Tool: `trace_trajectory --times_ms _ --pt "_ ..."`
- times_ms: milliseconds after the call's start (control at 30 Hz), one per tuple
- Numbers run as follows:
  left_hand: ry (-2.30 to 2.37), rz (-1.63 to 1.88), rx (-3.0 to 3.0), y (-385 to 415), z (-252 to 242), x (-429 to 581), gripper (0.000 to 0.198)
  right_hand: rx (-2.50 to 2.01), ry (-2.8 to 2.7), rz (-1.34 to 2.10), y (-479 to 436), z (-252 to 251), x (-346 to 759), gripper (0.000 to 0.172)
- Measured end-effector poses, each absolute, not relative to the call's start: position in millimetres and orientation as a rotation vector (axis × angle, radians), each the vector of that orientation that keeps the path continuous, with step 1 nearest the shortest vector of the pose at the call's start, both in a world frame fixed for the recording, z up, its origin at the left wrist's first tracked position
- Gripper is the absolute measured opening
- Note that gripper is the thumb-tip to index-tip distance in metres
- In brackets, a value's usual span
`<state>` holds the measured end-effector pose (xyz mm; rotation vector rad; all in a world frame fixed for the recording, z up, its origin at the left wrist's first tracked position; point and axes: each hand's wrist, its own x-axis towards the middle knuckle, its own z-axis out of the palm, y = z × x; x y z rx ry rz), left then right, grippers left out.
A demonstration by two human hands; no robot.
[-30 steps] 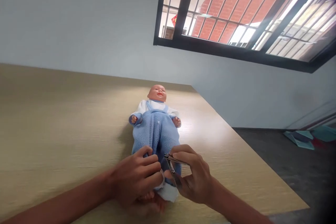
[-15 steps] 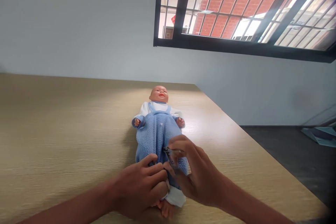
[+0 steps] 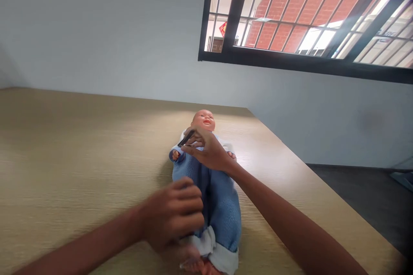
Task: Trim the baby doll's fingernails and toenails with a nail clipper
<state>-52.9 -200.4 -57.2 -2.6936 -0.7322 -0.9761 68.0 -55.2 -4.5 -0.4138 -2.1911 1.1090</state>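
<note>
A baby doll (image 3: 206,120) in a white shirt and blue fleece overalls (image 3: 222,206) lies on its back on the wooden table (image 3: 80,159), head away from me. My right hand (image 3: 206,150) is over the doll's chest, fingers pinched on a small metal nail clipper (image 3: 186,138), close to the doll's small hand (image 3: 176,154). My left hand (image 3: 174,217) is curled over the doll's lower leg near the white cuff (image 3: 213,249), slightly blurred. The doll's bare feet (image 3: 200,265) show at the bottom edge.
The table's right edge (image 3: 309,176) drops to a dark floor (image 3: 371,202). A grey wall (image 3: 112,43) stands behind the table. A barred window (image 3: 306,13) with a brick wall outside is at upper right.
My right hand has carried the nail clipper from the doll's feet up to its chest and small hand. My left hand stays at the lower leg. The camera has shifted slightly.
</note>
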Motion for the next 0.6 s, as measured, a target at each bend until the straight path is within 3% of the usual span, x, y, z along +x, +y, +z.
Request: trace_trajectory --times_ms 100,200,333,600 --pt "-1.215 -1.249 -2.540 -181.9 -51.1 -86.2 0.029 -0.445 -2.082 1.175 -48.4 -14.4 61.2 0.033" --pt "-1.564 -1.308 -2.403 -162.7 -56.3 -109.0 0.017 -0.471 -1.986 1.229 -45.7 -21.1 59.3 0.032" --pt "-1.743 -1.268 -2.534 -139.9 -71.6 -117.6 0.042 -0.477 -1.929 1.251 -44.5 -23.3 60.2 0.035" --pt "-1.854 -1.376 -2.602 -117.5 -80.6 -117.7 0.032 -0.482 -1.988 1.251 -42.4 -25.5 60.8 0.034"
